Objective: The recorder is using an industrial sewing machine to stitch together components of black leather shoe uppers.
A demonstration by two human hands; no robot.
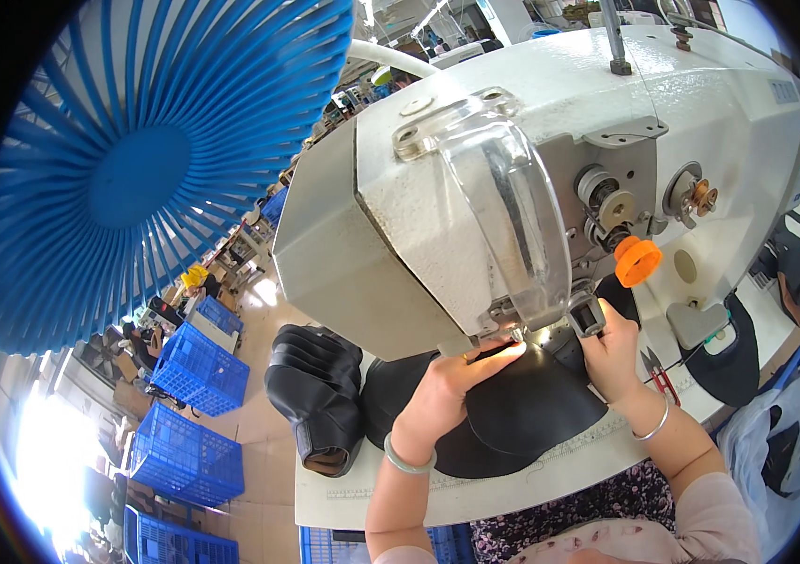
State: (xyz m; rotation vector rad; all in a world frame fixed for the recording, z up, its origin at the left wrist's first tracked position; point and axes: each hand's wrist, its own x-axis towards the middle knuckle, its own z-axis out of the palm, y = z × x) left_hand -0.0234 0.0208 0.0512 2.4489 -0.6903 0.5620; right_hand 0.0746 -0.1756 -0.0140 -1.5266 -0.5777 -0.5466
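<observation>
A black leather piece [531, 404] lies under the head of a white sewing machine [400, 226], its curved edge toward me. My left hand [442, 395] holds it from the left, thumb stretched over the leather close to the needle area; some fingers are hidden beneath the machine head. On the other side, my right hand [614, 357] grips the leather's right part beside the presser area, fingers pointing away from me. A small lamp lights the spot between the hands. The needle itself is hard to make out behind the machine head.
Stacked black leather pieces [315, 390] sit left on the white table [353, 503]. Red-handled snips [660, 379] lie right of my right hand, near another black piece [733, 352]. A blue fan [139, 177] looms upper left; blue crates [188, 456] stand on the floor.
</observation>
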